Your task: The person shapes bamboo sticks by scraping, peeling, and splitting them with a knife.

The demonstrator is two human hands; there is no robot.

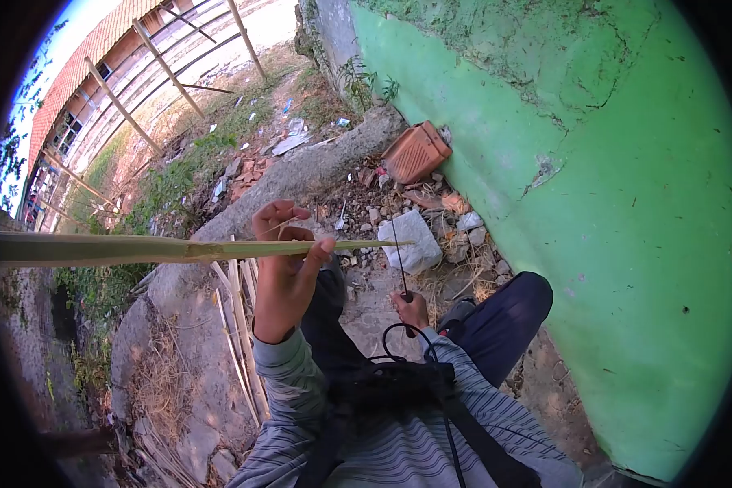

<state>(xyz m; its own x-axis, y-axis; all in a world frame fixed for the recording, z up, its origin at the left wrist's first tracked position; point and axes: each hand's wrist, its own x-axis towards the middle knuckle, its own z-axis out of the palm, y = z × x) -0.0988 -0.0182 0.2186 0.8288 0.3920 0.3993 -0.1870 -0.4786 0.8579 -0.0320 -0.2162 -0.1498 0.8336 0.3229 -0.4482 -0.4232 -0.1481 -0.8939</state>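
A long pale-green bamboo strip (138,250) stretches in from the left edge and narrows to a thin tip on the right. My left hand (283,285) grips it near that tip between thumb and fingers, with some fingers raised. Lower down, my right hand (412,310) is closed around the dark handle of a knife (400,259). Its thin blade points up and crosses the tip of the strip; whether they touch I cannot tell. Behind the blade lies a pale stone block (413,241) on the ground.
A green wall (618,244) rises close on the right. Stacked orange roof tiles (416,153) lean near its foot, among rubble. Split bamboo strips (240,325) lie left of my legs. A low concrete edge (301,179) and a bamboo fence (167,69) stand beyond.
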